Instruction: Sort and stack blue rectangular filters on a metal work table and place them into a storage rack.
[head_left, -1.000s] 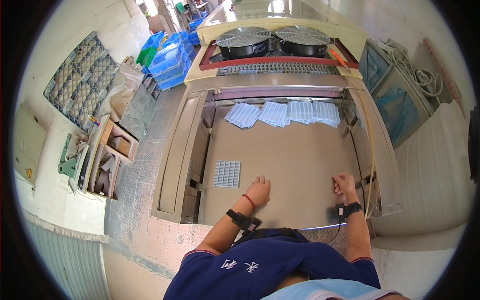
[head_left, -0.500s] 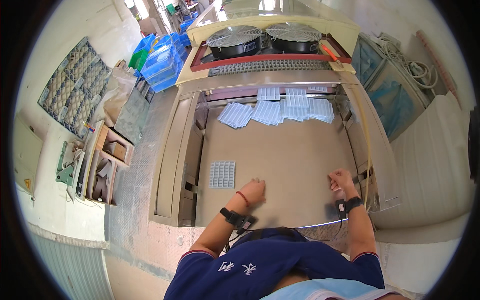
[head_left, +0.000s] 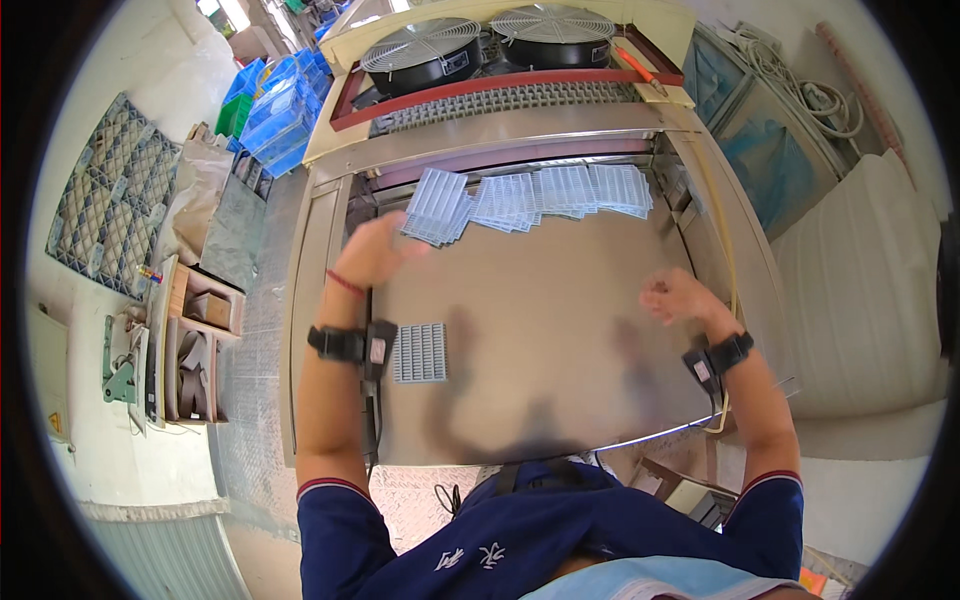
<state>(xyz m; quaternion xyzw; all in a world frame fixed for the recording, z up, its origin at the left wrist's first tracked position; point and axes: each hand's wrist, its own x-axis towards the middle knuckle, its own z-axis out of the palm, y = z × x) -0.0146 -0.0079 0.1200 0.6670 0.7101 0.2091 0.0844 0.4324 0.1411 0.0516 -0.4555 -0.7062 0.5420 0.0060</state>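
My left hand reaches over the left side of the metal tabletop. Its fingertips are at the lower left corner of a light blue slotted plastic panel, smeared by motion; whether they grip it I cannot tell. That panel lies askew on the leftmost of several overlapping piles of such panels along the back. A single grey-blue grid panel rests flat at the left front, below my left wrist. My right hand hovers over the right side, fingers curled, with nothing visible in them.
Metal side walls frame the tabletop. Beyond it stand two round caged fans behind a red frame, with an orange-handled tool beside them. Blue crates are stacked back left. A wooden shelf is left; a white wrapped sheet is right.
My left hand has moved from the front middle up and left to the leftmost pile. My right hand has lifted slightly. The view has shifted, and a panel now lies askew on that pile.
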